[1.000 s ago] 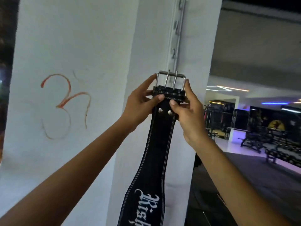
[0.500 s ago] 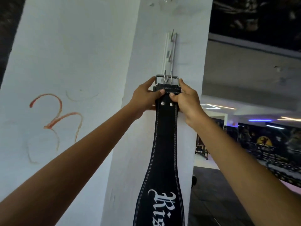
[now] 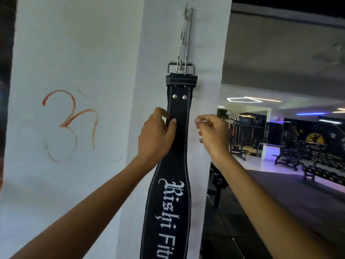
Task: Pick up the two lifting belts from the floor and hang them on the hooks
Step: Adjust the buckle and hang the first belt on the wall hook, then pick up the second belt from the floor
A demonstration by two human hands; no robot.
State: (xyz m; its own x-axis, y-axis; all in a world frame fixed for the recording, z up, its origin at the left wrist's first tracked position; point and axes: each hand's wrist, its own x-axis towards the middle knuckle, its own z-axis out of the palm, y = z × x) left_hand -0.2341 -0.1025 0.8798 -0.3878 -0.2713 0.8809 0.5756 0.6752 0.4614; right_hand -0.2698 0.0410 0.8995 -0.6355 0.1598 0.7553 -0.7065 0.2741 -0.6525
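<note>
A black lifting belt (image 3: 179,146) with white lettering hangs straight down the white pillar. Its steel buckle (image 3: 180,67) sits over the lowest hook of a vertical metal hook rail (image 3: 185,32). My left hand (image 3: 156,136) pinches the belt's left edge below the two rivets, thumb on the front. My right hand (image 3: 212,133) hovers just right of the belt with curled fingers, touching nothing. A second belt is not in view.
The white pillar (image 3: 155,53) has an orange painted symbol (image 3: 71,124) on its left face. To the right, a dim gym floor holds benches and racks (image 3: 291,156). Upper hooks on the rail carry nothing.
The buckle went onto the hook and both hands slid down off it. My right hand let go of the belt; my left hand moved to the belt's left edge.
</note>
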